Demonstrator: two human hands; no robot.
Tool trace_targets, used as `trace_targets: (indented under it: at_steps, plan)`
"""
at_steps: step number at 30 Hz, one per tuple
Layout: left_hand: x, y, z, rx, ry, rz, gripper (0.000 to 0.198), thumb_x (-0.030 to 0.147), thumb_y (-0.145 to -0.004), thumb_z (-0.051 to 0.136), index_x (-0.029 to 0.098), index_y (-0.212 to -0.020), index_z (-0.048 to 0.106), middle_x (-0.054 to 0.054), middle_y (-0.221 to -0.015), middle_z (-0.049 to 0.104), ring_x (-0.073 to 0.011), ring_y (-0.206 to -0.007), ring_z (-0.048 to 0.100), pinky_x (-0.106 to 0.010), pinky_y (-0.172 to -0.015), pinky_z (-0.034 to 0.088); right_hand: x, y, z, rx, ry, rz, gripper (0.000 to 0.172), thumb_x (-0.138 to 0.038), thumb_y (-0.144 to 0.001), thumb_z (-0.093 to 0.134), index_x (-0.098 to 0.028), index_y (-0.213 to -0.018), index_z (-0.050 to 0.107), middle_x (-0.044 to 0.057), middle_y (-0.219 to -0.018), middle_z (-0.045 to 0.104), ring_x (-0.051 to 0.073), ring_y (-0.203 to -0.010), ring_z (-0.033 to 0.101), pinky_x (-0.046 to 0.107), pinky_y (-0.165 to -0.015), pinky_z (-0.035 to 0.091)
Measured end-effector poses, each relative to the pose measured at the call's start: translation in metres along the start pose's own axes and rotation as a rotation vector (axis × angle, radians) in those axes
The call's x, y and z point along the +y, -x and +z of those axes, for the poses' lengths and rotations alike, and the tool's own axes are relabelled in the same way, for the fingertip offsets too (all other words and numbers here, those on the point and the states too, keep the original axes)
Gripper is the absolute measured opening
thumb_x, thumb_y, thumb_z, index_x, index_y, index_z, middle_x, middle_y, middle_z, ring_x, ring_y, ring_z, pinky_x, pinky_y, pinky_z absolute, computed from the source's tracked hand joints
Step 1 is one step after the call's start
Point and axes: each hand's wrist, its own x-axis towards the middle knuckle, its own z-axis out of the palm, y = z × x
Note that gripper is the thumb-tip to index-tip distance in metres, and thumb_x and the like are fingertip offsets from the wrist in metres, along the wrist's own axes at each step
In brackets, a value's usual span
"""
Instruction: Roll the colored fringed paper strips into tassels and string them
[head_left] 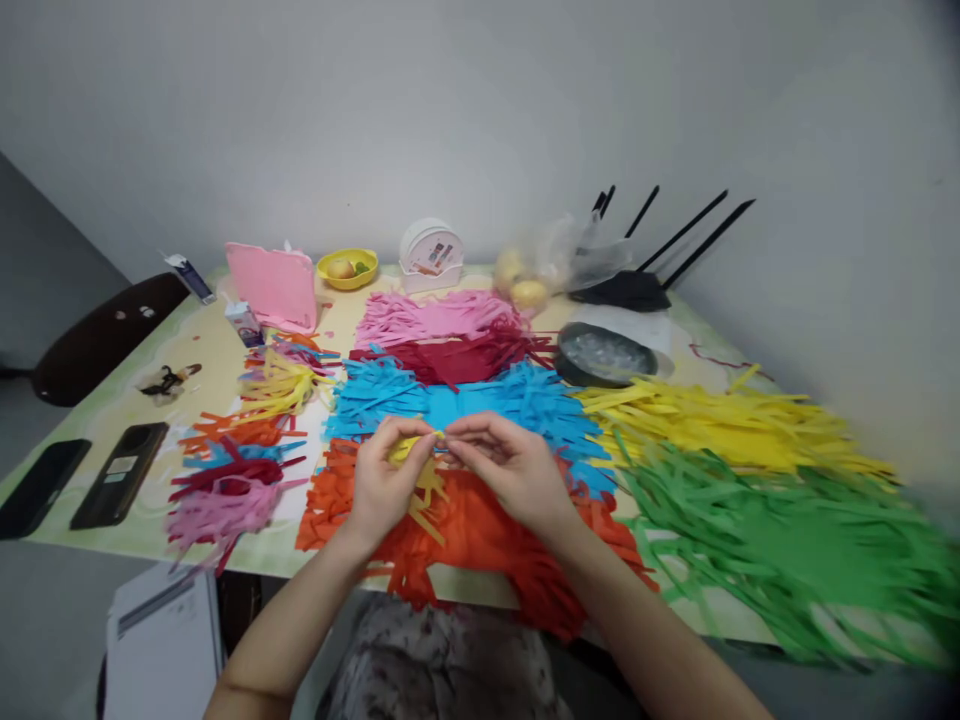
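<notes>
My left hand and my right hand meet over the middle of the table, fingertips nearly touching. Both are closed in a pinch on a yellow paper tassel, its cut strips hanging down between them. What lies right between the fingertips is partly hidden. Under the hands is orange fringed paper, with blue fringed paper just behind it. Farther back lie dark red fringed paper and pink fringed paper. Finished-looking mixed tassels rest to the left.
Yellow fringed paper and green fringed paper spread across the right side. A dark bowl stands behind them, near a black router. Two phones lie left. A pink tablet case and yellow dish stand at the back.
</notes>
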Motion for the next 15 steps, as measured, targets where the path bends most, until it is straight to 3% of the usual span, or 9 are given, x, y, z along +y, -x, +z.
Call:
trace_targets:
  at_steps: [4,9,12,15]
  plan:
    - [0.004,0.012,-0.006,0.009,-0.113,0.141,0.012,0.028,-0.089,0.062,0.019,-0.084,0.068,-0.003,-0.080,0.069,-0.0173,-0.080,0.061,-0.029,-0.077,0.046,0.000,0.009,0.006,-0.027,0.020,-0.012,0.027,-0.045,-0.084,0.068,-0.019,-0.091,0.066,0.004,-0.076,0.074,0.017,-0.066,0.072,0.028,-0.065,0.061]
    - [0.006,0.017,-0.012,-0.035,-0.247,0.251,0.010,0.024,-0.090,0.060,0.018,-0.084,0.067,-0.003,-0.079,0.069,-0.0173,-0.077,0.059,-0.031,-0.077,0.044,-0.002,0.016,0.010,-0.026,0.213,-0.135,0.026,-0.041,-0.094,0.055,-0.019,-0.082,0.062,0.002,-0.069,0.070,0.013,-0.058,0.066,0.023,-0.058,0.055]
    - [0.006,0.019,-0.014,-0.063,-0.246,0.241,0.011,0.024,-0.090,0.061,0.018,-0.083,0.067,-0.004,-0.080,0.070,-0.0173,-0.078,0.061,-0.030,-0.075,0.045,-0.003,0.017,0.010,-0.041,0.319,-0.155,0.026,-0.037,-0.096,0.051,-0.020,-0.078,0.061,0.000,-0.064,0.066,0.011,-0.054,0.062,0.021,-0.054,0.050]
    - [0.006,0.021,-0.013,-0.055,-0.159,0.138,0.012,0.026,-0.089,0.062,0.018,-0.082,0.068,-0.003,-0.079,0.071,-0.0163,-0.076,0.063,-0.028,-0.073,0.047,-0.001,0.019,0.010,-0.030,0.291,-0.122,0.021,-0.037,-0.093,0.055,-0.020,-0.085,0.064,0.000,-0.065,0.066,0.012,-0.055,0.062,0.022,-0.054,0.050]
